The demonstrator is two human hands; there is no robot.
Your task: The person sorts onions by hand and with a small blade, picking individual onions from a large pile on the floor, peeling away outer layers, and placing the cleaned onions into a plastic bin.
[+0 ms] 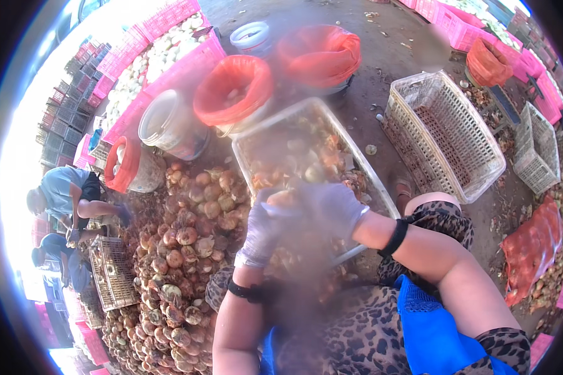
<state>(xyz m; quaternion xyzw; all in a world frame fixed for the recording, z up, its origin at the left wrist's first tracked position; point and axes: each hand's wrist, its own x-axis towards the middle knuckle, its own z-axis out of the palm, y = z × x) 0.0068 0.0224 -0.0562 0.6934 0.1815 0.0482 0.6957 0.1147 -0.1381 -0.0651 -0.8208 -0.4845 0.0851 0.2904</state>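
Observation:
Both hands wear thin pale gloves and meet above a white plastic crate (316, 104) that holds onions and loose skins. My left hand (265, 225) is closed around an onion (283, 199), whose brown top shows between the hands. Close against it is my right hand (335, 206), its fingers blurred by a smear over the picture; whether it holds a tool is hidden. A large heap of unpeeled onions (183, 262) lies to the left of the crate.
Beyond the crate stand buckets with red mesh bags (234, 91) (316, 56) and a white bucket (169, 124). A perforated crate (443, 136) is at the right, near a filled red mesh sack (532, 248). Two people (68, 192) bend at the far left, by pink crates (185, 65) of peeled onions.

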